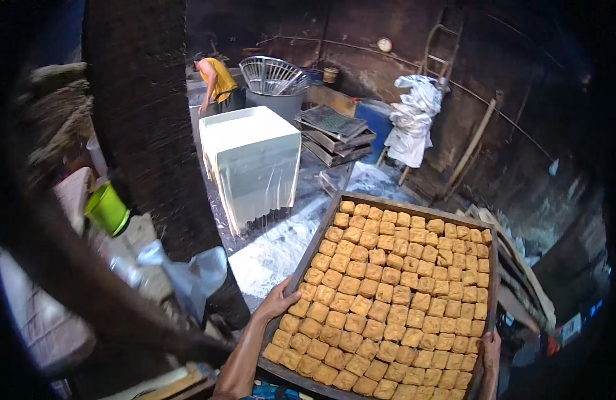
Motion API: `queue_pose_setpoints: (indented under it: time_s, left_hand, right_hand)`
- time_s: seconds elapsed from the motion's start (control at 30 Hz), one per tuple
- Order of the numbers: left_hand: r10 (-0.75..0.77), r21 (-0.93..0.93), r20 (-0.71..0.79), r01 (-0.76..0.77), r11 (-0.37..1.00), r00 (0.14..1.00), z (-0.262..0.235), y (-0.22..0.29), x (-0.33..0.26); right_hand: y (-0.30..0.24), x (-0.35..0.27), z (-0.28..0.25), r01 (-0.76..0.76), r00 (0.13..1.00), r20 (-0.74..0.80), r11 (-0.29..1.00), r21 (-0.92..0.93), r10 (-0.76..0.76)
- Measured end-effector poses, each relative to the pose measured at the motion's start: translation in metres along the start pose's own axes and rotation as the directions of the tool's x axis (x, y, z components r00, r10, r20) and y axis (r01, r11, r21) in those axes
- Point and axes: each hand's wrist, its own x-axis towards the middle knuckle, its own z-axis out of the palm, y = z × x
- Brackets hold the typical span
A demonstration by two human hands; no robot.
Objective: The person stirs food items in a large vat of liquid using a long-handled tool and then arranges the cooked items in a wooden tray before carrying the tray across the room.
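A shallow wooden tray (pixel 492 267) fills the lower right in front of me, tilted toward me. Rows of golden-brown fried tofu pieces (pixel 378 287) cover its bed, set close together. My left hand (pixel 276 301) is closed on the tray's left rim. On the opposite side, my right hand (pixel 492 350) grips the right rim near its lower corner, with part of that hand hidden behind the frame. The tray's near edge comes close to my body at the bottom of the view.
Beyond the tray stands a tall white sheet-draped block (pixel 258 167) on a wet, whitish floor. A person in yellow (pixel 221 79) bends behind it. Stacked dark trays (pixel 334 137), a grey tub (pixel 278 107) and white sacks (pixel 411 127) lie farther back. A dark pillar (pixel 148 133) and green bucket (pixel 108 208) stand left.
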Motion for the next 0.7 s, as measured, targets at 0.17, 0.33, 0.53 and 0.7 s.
queue_pose_setpoints:
  time_s: [0.17,0.33,0.53,0.7]
  left_hand:
    - [0.053,-0.137,-0.047,-0.059,0.989,0.997,0.006,0.003,0.002]
    - [0.069,0.000,-0.068,-0.069,0.998,0.995,-0.007,0.006,-0.010]
    - [0.038,0.068,-0.085,-0.032,0.997,0.996,-0.033,0.016,0.003]
    - [-0.074,-0.034,-0.021,0.073,0.997,0.997,-0.042,0.046,-0.019]
  right_hand:
    - [0.006,0.036,0.022,0.045,0.998,0.038,0.998,0.037,-0.046]
    - [-0.029,0.025,0.036,-0.106,0.989,0.104,0.993,0.042,0.101]
    - [-0.015,0.027,0.035,0.110,0.987,0.108,0.991,0.080,-0.119]
    - [-0.036,0.005,0.016,-0.078,0.987,0.151,0.977,0.197,0.049]
